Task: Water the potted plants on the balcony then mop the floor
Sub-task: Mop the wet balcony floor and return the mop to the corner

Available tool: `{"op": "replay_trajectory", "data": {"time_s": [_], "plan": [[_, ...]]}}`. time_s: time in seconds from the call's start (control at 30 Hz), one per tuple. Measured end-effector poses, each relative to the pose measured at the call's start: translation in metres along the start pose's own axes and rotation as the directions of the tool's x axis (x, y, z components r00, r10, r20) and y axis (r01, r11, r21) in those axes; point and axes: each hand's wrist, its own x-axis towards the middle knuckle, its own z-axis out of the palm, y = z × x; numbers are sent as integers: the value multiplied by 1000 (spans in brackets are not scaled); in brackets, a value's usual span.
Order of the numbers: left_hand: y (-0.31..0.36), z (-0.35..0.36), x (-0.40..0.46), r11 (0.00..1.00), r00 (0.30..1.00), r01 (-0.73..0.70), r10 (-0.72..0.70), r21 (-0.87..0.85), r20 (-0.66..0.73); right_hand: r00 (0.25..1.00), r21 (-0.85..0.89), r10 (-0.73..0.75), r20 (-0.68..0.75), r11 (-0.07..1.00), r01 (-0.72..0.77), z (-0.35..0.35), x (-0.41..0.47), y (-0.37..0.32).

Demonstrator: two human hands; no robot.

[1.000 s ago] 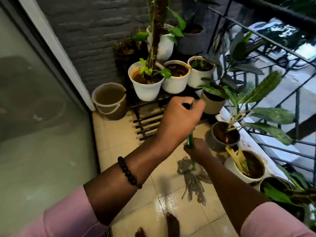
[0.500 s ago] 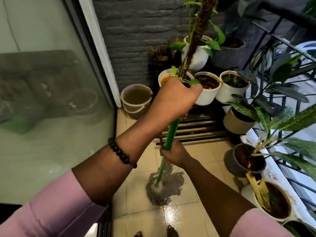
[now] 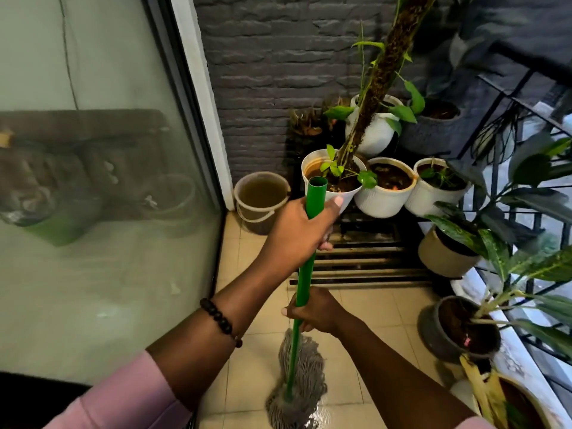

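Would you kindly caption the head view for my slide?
Both hands, left hand above right hand, grip a green mop handle, mop head on wet balcony tiles beside potted plants.

Roughly nine pots [image 3: 383,193], one bucket [image 3: 261,202], one mop [image 3: 301,366].

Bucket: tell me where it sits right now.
In the head view the bucket stands on the tiled floor in the far corner, against the brick wall, between the glass door on its left and the plant rack on its right.
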Motion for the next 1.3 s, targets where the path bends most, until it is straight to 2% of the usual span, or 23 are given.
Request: {"op": "replay_trajectory", "data": {"time_s": [0.1, 0.17, 0.33, 0.57, 0.63, 0.83, 1.0, 1.17, 1.3], "plan": [[-7, 1, -2, 1000, 1000, -9, 9, -1, -16, 998, 9, -17, 62, 1000, 17, -4, 2, -2], [-8, 4, 0, 1000, 996, 0, 2, 18, -90, 997, 4, -30, 76, 1000, 30, -4, 3, -2], [-2, 8, 7, 998, 974, 29, -17, 52, -227, 996, -4, -91, 12, 996, 91, -1, 10, -8], [5, 4, 4, 972, 985, 91, -55, 216, -165, 993, 30, -111, -45, 993, 112, 2, 33, -17], [9, 4, 3, 971, 982, 94, -55, 218, -179, 986, 13, -142, -84, 990, 143, -2, 39, -22], [48, -15, 30, 983, 932, -19, 84, 184, -351, 951, -26, -291, -102, 957, 290, -28, 53, -69], [88, -49, 66, 982, 907, -128, 172, 138, -384, 896, -53, -434, -98, 901, 431, -46, 67, -119], [98, -77, 100, 972, 889, -187, 230, 144, -397, 885, -87, -456, -96, 889, 449, -54, 94, -153], [75, -94, 130, 977, 916, -150, 195, 150, -350, 909, -37, -408, -87, 913, 406, -52, 124, -160]]}}
